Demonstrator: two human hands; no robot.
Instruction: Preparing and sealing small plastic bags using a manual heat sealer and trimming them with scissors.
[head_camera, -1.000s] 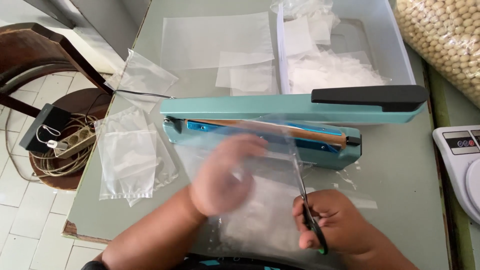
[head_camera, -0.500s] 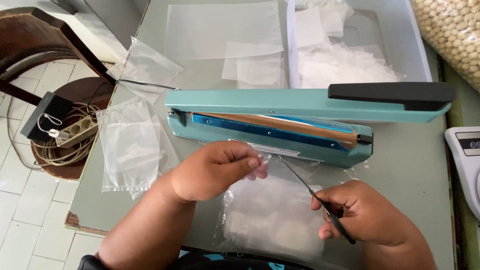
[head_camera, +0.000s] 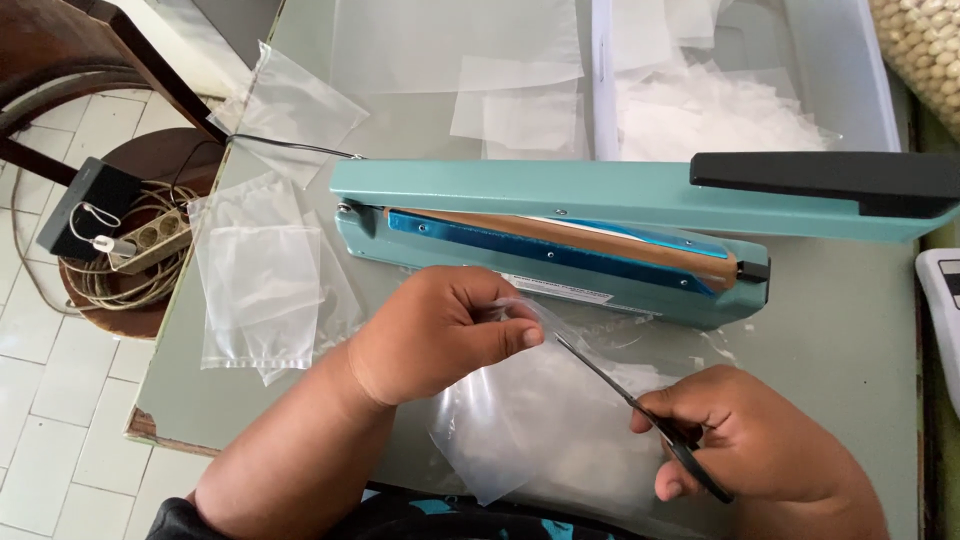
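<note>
Pinching clear plastic bag (head_camera: 540, 420) with my left hand (head_camera: 440, 335); right hand (head_camera: 745, 450) fingers grip scissors (head_camera: 640, 410) (blades at bag edge), teal heat sealer (head_camera: 600, 230) behind.

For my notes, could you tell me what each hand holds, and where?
Left hand pinches the bag at its top edge; right hand grips the scissors by their handles.

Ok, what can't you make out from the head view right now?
- Scissors: handles buried in right hand.
- Plastic bag: top edge hidden by left hand; lower corner cut off by frame.
- Scale: mostly cropped at right edge.
- Sealer label: too small.
</note>
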